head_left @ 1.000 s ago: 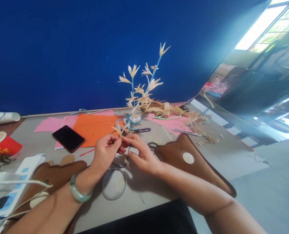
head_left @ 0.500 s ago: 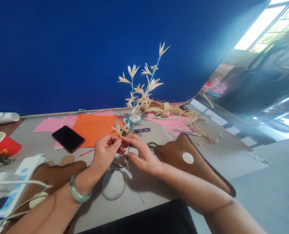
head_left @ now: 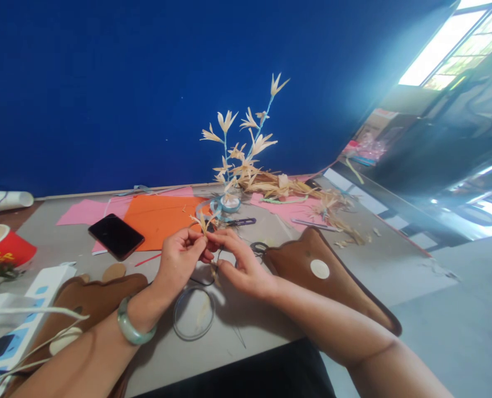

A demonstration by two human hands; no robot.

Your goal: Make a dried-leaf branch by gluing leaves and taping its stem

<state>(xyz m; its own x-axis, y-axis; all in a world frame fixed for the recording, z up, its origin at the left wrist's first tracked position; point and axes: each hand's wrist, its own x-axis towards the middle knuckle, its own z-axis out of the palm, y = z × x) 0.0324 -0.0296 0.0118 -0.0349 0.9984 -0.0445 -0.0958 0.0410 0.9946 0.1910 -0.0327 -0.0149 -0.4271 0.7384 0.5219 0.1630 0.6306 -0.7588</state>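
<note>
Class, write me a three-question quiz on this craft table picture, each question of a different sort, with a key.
1. True or false: the left hand and right hand pinch one small straw flower between them.
2. What lies on the orange paper? A) black phone B) a hammer C) a spoon
3. Fill in: the left wrist wears a pale green ____.

Key: 1 true; 2 A; 3 bangle.
</note>
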